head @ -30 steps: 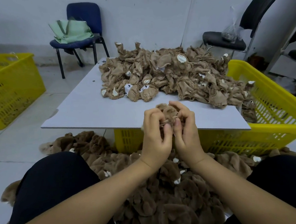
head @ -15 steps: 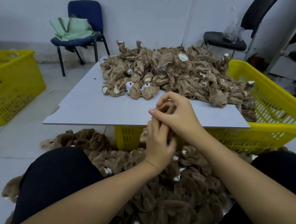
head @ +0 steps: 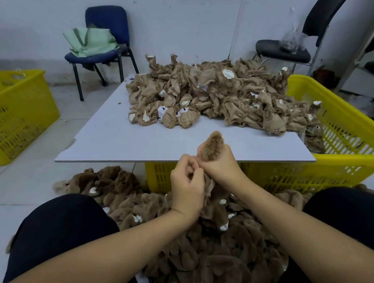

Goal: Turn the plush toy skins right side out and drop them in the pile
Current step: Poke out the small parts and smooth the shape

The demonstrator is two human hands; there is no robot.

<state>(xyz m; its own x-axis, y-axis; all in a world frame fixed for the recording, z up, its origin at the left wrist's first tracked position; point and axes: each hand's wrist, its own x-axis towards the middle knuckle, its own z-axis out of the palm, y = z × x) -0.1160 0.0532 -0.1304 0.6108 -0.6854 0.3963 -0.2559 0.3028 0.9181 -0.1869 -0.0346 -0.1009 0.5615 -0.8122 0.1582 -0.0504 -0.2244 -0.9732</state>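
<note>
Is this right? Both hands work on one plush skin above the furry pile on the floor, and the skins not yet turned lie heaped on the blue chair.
Not quite. In the head view the unturned skins lie heaped on the white board, not the blue chair, which holds a green bag. The rest holds: left hand and right hand grip one plush skin above the furry pile.

Fuzzy plush skin (head: 212,145), matt board (head: 120,141)

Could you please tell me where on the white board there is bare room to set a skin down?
The white board is bare along its left side and front edge, bordered by the heap of inside-out skins. The back and right are crowded.
</note>
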